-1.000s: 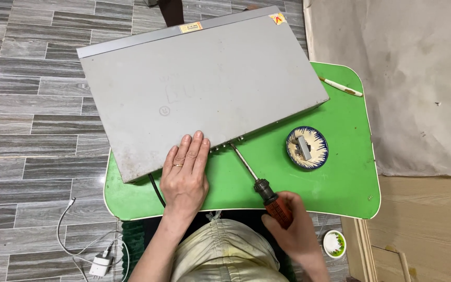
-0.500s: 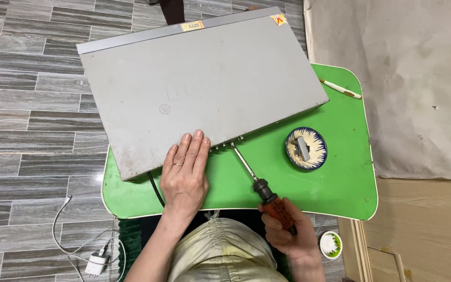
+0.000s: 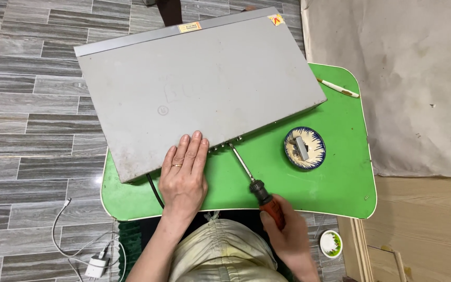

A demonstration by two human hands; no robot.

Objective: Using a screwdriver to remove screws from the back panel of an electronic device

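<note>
A large flat grey metal box (image 3: 194,89) lies across a small green table (image 3: 335,188), overhanging its far and left sides. My left hand (image 3: 184,175) rests flat on the box's near edge, fingers spread, a ring on one finger. My right hand (image 3: 285,235) grips the orange and black handle of a screwdriver (image 3: 254,185). The screwdriver's metal shaft points up and left, its tip against the box's near side by a row of small sockets (image 3: 225,147).
A blue-rimmed round dish (image 3: 304,148) holding a small metal part sits on the table's right half. A white pen-like stick (image 3: 337,87) lies at the far right corner. A black cable (image 3: 155,189) drops from the box. White charger and cord (image 3: 96,265) lie on the tiled floor.
The view has shifted slightly. My right hand has slid a little left and down with the screwdriver, whose tip stays at the box's near side. My left hand has not moved.
</note>
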